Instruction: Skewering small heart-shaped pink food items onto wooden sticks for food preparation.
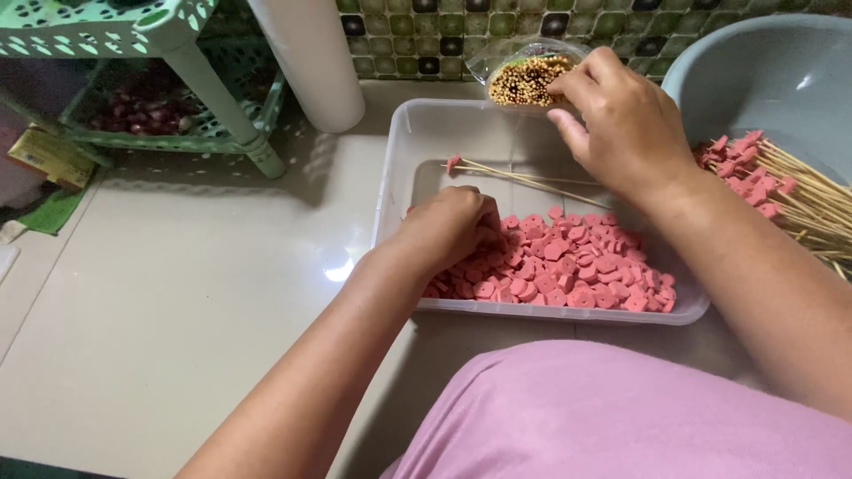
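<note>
The left hand (448, 223) is curling its fingers closed into the pile of pink sausage slices (568, 266), touching them; what it is pinching I cannot tell. The slices are lying at 5 o'clock in the clear plastic tray (399, 160) on the floor. At 1 o'clock the right hand (621, 124) is bending at the wrist, its fingertips pressed together on thin wooden skewers (528, 82) standing in a clear cup. At 3 o'clock, loaded skewers (781, 191) are resting against a grey basin (772, 71).
</note>
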